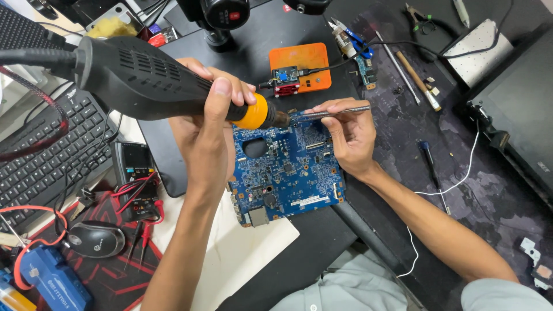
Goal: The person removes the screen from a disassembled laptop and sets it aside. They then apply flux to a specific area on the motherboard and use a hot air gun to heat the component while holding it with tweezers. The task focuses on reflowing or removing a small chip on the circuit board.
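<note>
Over the circuit board (285, 173), left hand (210, 124) clasps hot-air gun (144, 78).

A multimeter (137, 178) with a dark rectangular screen lies left of the left hand (204, 115). A white label strip (310, 201) sits on the blue board, below the right hand (351, 135). A dark laptop screen (521, 109) lies far right of that hand.

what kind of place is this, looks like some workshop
Most likely an electronics repair bench. The left hand holds a black hot air tool over a bare blue circuit board, the right hand holds tweezers, and a multimeter sits beside a keyboard.
</note>
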